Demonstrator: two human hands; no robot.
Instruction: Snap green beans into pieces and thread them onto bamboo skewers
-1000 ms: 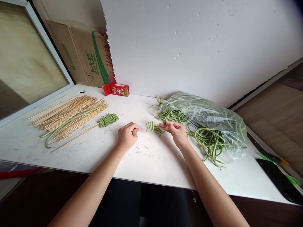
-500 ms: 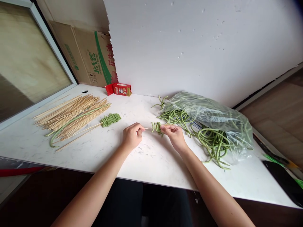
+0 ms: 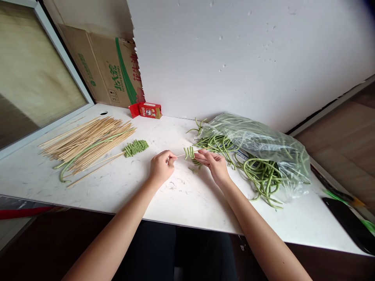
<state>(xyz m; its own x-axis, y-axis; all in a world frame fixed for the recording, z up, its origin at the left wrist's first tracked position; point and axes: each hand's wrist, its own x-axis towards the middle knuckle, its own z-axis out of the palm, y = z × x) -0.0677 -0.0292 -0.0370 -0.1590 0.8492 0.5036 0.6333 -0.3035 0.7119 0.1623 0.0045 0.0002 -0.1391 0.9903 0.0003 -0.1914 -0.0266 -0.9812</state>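
Note:
My left hand (image 3: 162, 167) is closed around a thin bamboo skewer (image 3: 181, 155), which points to the right. Several short pieces of green long bean (image 3: 189, 152) are threaded crosswise on it. My right hand (image 3: 215, 164) is at the skewer's far end, thumb and fingers closed about it; the tip itself is hidden there. On the table below the skewer lies a loose bean piece (image 3: 191, 169), with more partly covered by my right fingers. To the left rests a finished-looking skewer of packed bean pieces (image 3: 136, 148).
A pile of bamboo skewers (image 3: 88, 142) with a long bean (image 3: 84, 152) across it lies left. Whole long beans (image 3: 263, 175) spill from a clear plastic bag (image 3: 258, 132) at right. A red box (image 3: 150, 110) stands at the back, a black phone-like object (image 3: 348, 224) far right.
My right fingers have loosened and spread slightly at the skewer's end. Fewer bean pieces show between my hands, and a loose piece on the table is now visible. The view shifted slightly.

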